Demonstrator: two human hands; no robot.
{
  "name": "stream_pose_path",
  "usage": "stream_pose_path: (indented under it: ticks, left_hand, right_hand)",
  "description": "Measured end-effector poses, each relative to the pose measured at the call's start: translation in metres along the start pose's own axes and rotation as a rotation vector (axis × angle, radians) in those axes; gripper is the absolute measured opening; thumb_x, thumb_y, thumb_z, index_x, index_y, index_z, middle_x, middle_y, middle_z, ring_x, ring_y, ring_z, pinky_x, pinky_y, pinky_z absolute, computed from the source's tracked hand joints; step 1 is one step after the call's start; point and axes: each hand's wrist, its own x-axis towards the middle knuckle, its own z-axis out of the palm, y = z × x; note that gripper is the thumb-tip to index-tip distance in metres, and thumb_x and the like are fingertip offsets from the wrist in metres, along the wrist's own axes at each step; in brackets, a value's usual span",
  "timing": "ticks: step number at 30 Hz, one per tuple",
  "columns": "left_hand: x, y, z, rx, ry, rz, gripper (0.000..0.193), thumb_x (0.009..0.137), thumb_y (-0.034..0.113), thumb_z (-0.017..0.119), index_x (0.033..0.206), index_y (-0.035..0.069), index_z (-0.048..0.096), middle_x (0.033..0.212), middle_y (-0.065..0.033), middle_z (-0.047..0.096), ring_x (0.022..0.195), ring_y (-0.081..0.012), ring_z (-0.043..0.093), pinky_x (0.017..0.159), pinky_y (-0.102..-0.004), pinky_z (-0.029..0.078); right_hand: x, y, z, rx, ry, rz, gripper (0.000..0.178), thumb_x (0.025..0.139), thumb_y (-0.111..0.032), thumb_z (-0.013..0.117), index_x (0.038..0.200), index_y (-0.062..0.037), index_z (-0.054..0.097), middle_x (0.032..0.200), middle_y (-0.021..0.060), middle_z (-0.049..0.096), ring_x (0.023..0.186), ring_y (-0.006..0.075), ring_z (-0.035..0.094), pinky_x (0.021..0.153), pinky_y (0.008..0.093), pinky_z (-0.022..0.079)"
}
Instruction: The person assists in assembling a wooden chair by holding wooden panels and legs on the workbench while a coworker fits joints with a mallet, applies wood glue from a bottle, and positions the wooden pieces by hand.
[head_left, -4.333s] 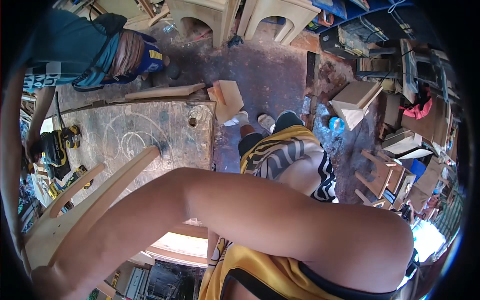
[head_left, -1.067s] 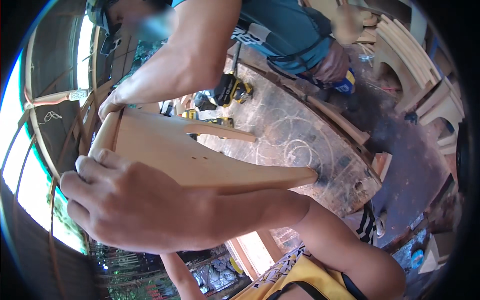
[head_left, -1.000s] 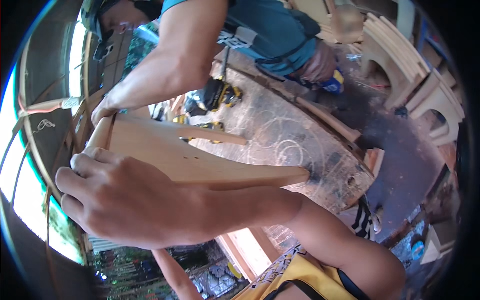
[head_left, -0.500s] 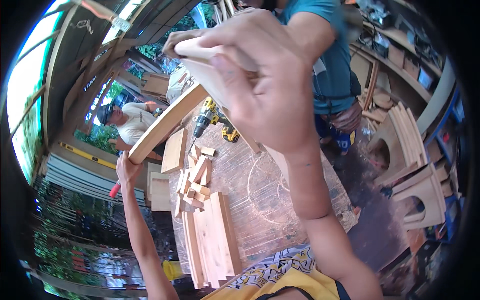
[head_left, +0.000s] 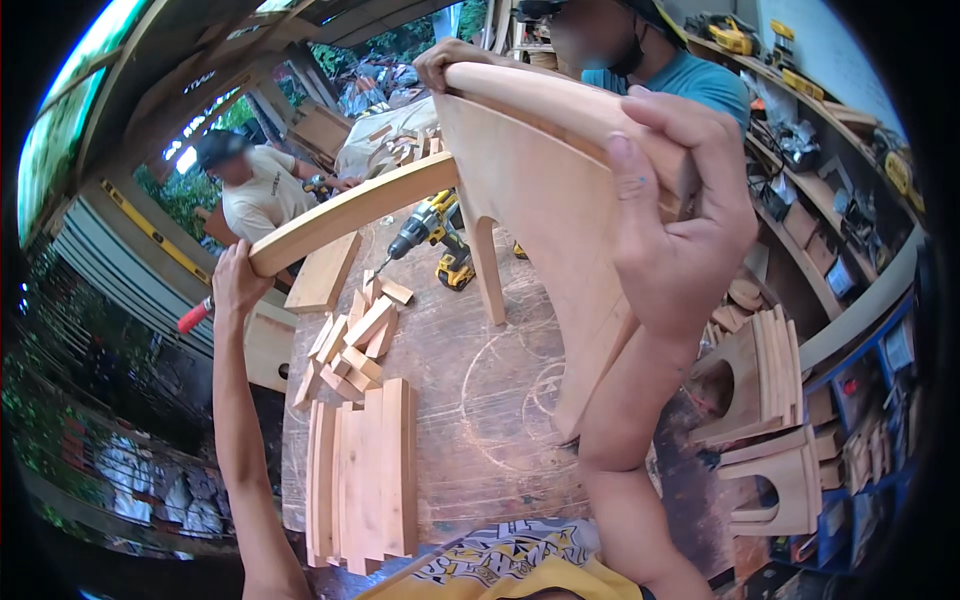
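Note:
A wooden side panel (head_left: 545,190) with an arched cutout stands tilted over the workbench, its legs reaching toward the top. Along its upper edge runs a thick rounded rail (head_left: 560,105). My right hand (head_left: 690,200) grips the near end of that rail, thumb on one side and fingers over the other. Another person's hand (head_left: 445,65) holds the rail's far end. A long wooden slat (head_left: 350,212) meets the panel at one end; my left hand (head_left: 240,280) is closed on its other end. A red handle (head_left: 195,315) shows beside my left hand; whether I hold it is unclear.
A yellow-and-black cordless drill (head_left: 435,240) lies behind the panel's leg. Small wood offcuts (head_left: 355,340) and stacked boards (head_left: 360,475) cover the bench's left side. A co-worker (head_left: 665,70) stands opposite, another person (head_left: 260,185) farther left. Cut panels (head_left: 760,380) lean at the right.
My right hand has shifted right and away from my face with the rail, so the panel shows more fully. My left hand keeps the slat's end. The view has tilted upward.

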Motion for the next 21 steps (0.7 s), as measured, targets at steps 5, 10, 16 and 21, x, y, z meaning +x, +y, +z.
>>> stream_pose_path:
  ticks: [5,10,16,21]
  left_hand:
    - [0.004,0.009,0.000,0.001,0.019,0.030,0.042,0.062,0.010,0.074,0.101,0.007,0.060,0.096,-0.0134,0.064,0.097,-0.0348,0.061,0.086,-0.0449,0.051]
    - [-0.005,-0.001,0.001,-0.028,0.028,-0.007,0.045,0.059,0.010,0.074,0.101,0.007,0.059,0.096,-0.0118,0.063,0.096,-0.0343,0.061,0.086,-0.0446,0.051]
    - [-0.002,0.002,-0.002,0.023,0.027,0.051,0.041,0.065,0.019,0.076,0.100,0.007,0.060,0.092,-0.0122,0.062,0.093,-0.0336,0.062,0.081,-0.0450,0.051]
    - [-0.010,-0.008,0.003,0.013,0.015,0.000,0.042,0.062,0.015,0.075,0.101,0.008,0.060,0.093,-0.0120,0.062,0.095,-0.0334,0.061,0.084,-0.0443,0.051]
  right_hand:
    - [0.000,0.003,-0.004,-0.040,0.005,0.006,0.018,0.084,0.005,0.069,0.101,0.0013,0.066,0.104,0.0114,0.065,0.099,0.0198,0.062,0.093,0.0300,0.047]
    - [-0.002,-0.001,0.003,0.023,0.015,0.002,0.019,0.084,0.006,0.069,0.103,0.0014,0.065,0.107,0.0122,0.065,0.102,0.0207,0.062,0.096,0.0312,0.047]
    - [-0.002,-0.001,-0.008,-0.092,-0.045,0.020,0.020,0.086,0.008,0.062,0.105,0.0021,0.064,0.110,0.0130,0.064,0.106,0.0212,0.062,0.098,0.0316,0.045]
    - [-0.001,-0.009,-0.001,-0.038,-0.077,-0.005,0.024,0.085,0.010,0.060,0.107,0.0017,0.064,0.111,0.0136,0.064,0.106,0.0231,0.062,0.100,0.0322,0.045]
